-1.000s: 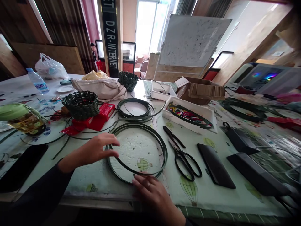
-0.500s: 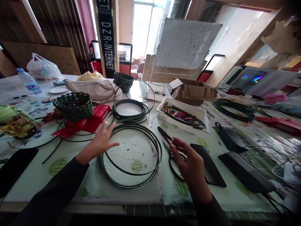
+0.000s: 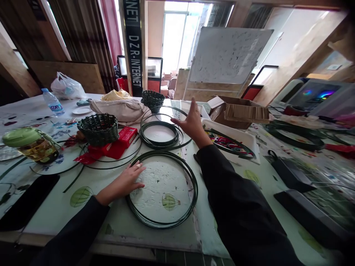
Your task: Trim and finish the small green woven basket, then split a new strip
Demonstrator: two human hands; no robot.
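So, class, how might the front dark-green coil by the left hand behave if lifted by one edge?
The coil would probably feel light, since its strips look thin. It is likely springy rather than floppy, as the strips hold smooth round curves. Its loops might slide apart, because no tie shows around them.

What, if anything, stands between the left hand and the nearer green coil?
Nothing visible: the left hand overlaps the left side of the nearer green coil, with no object seen between them. Whether they touch, I cannot tell.
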